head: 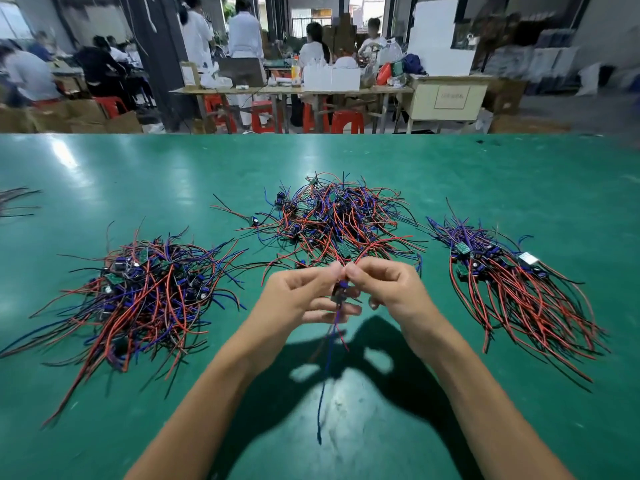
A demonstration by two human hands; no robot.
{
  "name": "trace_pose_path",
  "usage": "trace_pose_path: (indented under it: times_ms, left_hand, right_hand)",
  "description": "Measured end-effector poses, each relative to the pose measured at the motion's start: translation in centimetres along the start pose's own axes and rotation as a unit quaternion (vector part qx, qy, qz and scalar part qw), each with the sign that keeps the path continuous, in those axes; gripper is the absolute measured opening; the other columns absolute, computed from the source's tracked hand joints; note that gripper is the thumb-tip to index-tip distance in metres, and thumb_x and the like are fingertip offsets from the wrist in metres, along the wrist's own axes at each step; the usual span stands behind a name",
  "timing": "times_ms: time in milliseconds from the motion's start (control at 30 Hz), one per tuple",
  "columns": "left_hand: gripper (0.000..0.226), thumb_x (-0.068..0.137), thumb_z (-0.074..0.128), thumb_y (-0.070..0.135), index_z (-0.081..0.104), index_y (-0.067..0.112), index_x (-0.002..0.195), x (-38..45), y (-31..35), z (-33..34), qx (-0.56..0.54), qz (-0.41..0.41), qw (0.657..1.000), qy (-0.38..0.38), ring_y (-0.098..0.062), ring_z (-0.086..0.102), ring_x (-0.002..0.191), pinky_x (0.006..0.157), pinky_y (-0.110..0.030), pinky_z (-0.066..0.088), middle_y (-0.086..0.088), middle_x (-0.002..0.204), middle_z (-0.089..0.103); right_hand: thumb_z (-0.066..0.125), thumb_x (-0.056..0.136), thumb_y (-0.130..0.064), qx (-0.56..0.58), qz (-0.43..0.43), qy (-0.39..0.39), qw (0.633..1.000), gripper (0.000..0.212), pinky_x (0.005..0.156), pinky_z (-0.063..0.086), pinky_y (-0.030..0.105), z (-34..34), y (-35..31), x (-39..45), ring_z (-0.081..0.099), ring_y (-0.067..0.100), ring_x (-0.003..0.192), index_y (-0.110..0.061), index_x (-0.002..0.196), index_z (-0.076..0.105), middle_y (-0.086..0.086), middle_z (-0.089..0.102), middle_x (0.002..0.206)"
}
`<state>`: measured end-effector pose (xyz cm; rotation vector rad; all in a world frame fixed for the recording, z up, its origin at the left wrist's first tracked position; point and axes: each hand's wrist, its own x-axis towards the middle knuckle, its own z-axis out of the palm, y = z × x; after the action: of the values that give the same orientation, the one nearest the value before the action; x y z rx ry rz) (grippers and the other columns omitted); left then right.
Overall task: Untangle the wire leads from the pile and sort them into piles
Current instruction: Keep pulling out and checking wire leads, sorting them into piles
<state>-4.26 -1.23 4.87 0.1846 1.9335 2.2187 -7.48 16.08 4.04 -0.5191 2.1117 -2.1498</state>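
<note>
Head view: both hands meet above the green counter (104, 174), just below the picture's centre. The left hand (298, 296) comes in from 7 o'clock and the right hand (388, 289) from 5 o'clock, and their fingertips press together at the top of one wire lead (337, 296). Each grip is curled and pinching that lead: the left hand's thumb and forefinger hold it from 9 o'clock, the right hand's from 3 o'clock. The lead's small dark module sits right between the two grips, partly hidden by the fingers. Its blue and red wires hang down from the grips toward 6 o'clock, over the hands' shadow on the counter.

The tangled pile (332, 220) lies on the counter at 12 o'clock from the hands, its nearest red strands reaching up to the fingertips. A left pile (145, 299) spreads at 9 o'clock, well apart from the hands. A right pile (512, 285), its wires lying more in line, rests at 3 o'clock. Beyond the counter's far edge, people sit and stand at worktables with red stools (348, 121).
</note>
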Motion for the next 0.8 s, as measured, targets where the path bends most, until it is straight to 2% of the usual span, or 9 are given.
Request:
trace_pose_path:
  times_ms: [67, 200, 267, 367, 467, 567, 633, 733, 800]
  left_hand:
    - [0.031, 0.094, 0.065, 0.030, 0.075, 0.007, 0.112, -0.1, -0.3, 0.2, 0.006, -0.006, 1.000, -0.020, -0.033, 0.075, 0.086, 0.075, -0.032, 0.061, -0.021, 0.105, 0.075]
    - [0.025, 0.099, 0.059, 0.018, 0.072, 0.002, 0.114, 0.0, -0.2, 0.0, 0.002, -0.034, 0.999, 0.004, -0.028, 0.074, 0.079, 0.073, -0.030, 0.061, -0.021, 0.104, 0.075]
    - [0.026, 0.102, 0.054, 0.016, 0.073, -0.001, 0.109, 0.0, 0.0, -0.1, 0.016, -0.032, 0.999, 0.005, -0.024, 0.074, 0.074, 0.069, -0.027, 0.060, -0.019, 0.102, 0.076]
    - [0.026, 0.103, 0.050, 0.013, 0.074, 0.002, 0.100, 0.0, 0.1, -0.1, 0.036, -0.023, 0.999, 0.012, -0.020, 0.072, 0.065, 0.061, -0.024, 0.057, -0.017, 0.097, 0.077]
    - [0.030, 0.099, 0.054, 0.008, 0.077, 0.005, 0.079, -0.1, 0.0, 0.2, 0.067, -0.004, 0.997, 0.049, -0.018, 0.065, 0.053, 0.051, -0.023, 0.052, -0.016, 0.085, 0.077]
    - [0.030, 0.092, 0.057, 0.004, 0.076, 0.003, 0.069, -0.2, -0.2, 0.4, 0.121, 0.018, 0.991, 0.060, -0.017, 0.062, 0.047, 0.043, -0.023, 0.046, -0.017, 0.074, 0.073]
    - [0.029, 0.090, 0.058, 0.002, 0.076, 0.001, 0.068, -0.2, 0.0, 0.4, 0.129, 0.014, 0.990, 0.057, -0.018, 0.060, 0.044, 0.039, -0.021, 0.043, -0.019, 0.072, 0.073]
    - [0.020, 0.084, 0.063, 0.009, 0.078, 0.005, 0.070, -0.3, 0.3, 0.2, 0.109, -0.026, 0.993, 0.038, -0.017, 0.055, 0.040, 0.037, -0.020, 0.042, -0.019, 0.075, 0.074]
    - [0.018, 0.077, 0.062, 0.016, 0.077, 0.007, 0.070, -0.6, 0.4, 0.2, 0.109, -0.056, 0.992, 0.009, -0.016, 0.052, 0.040, 0.038, -0.019, 0.041, -0.020, 0.076, 0.075]
  right_hand:
    - [0.068, 0.095, -0.016, -0.062, -0.038, 0.014, 0.997, 0.024, 0.058, 0.038, 0.009, 0.1, 0.4, 0.0, 0.050, -0.003, 0.058, -0.012, 0.071, 0.069, -0.006, 0.059, 0.063]
    - [0.072, 0.093, -0.024, -0.175, -0.056, 0.088, 0.979, 0.013, 0.067, 0.037, 0.020, 0.7, 0.9, 0.1, 0.047, 0.002, 0.070, -0.017, 0.084, 0.078, 0.011, 0.062, 0.088]
    - [0.068, 0.096, -0.023, -0.146, -0.052, 0.091, 0.984, 0.012, 0.073, 0.048, 0.026, 1.5, 1.1, 0.0, 0.050, 0.008, 0.073, -0.024, 0.096, 0.080, 0.009, 0.062, 0.099]
    - [0.058, 0.102, -0.013, -0.008, -0.010, 0.072, 0.997, 0.021, 0.077, 0.058, 0.028, 2.8, 1.3, -0.3, 0.069, 0.029, 0.090, -0.012, 0.103, 0.079, 0.013, 0.070, 0.107]
    - [0.049, 0.105, -0.008, 0.037, 0.016, 0.065, 0.997, 0.028, 0.065, 0.054, 0.020, 4.0, 1.4, -0.4, 0.071, 0.014, 0.071, -0.003, 0.100, 0.076, 0.007, 0.076, 0.087]
    - [0.047, 0.103, -0.009, 0.032, 0.031, 0.109, 0.993, 0.032, 0.055, 0.049, 0.029, 5.1, 1.9, -0.6, 0.062, 0.020, 0.058, -0.011, 0.084, 0.073, 0.006, 0.070, 0.073]
    - [0.048, 0.100, -0.013, 0.044, 0.048, 0.137, 0.988, 0.031, 0.058, 0.050, 0.035, 5.5, 1.8, -0.6, 0.061, 0.026, 0.063, -0.013, 0.079, 0.070, 0.009, 0.068, 0.072]
    - [0.047, 0.098, -0.010, 0.110, 0.081, 0.171, 0.976, 0.028, 0.048, 0.047, 0.024, 5.4, 1.3, -0.2, 0.059, 0.014, 0.057, -0.012, 0.080, 0.069, 0.005, 0.076, 0.082]
    - [0.048, 0.096, -0.014, 0.063, 0.093, 0.195, 0.974, 0.027, 0.053, 0.044, 0.025, 4.7, 1.3, 0.0, 0.057, 0.014, 0.059, -0.015, 0.081, 0.069, -0.001, 0.078, 0.089]
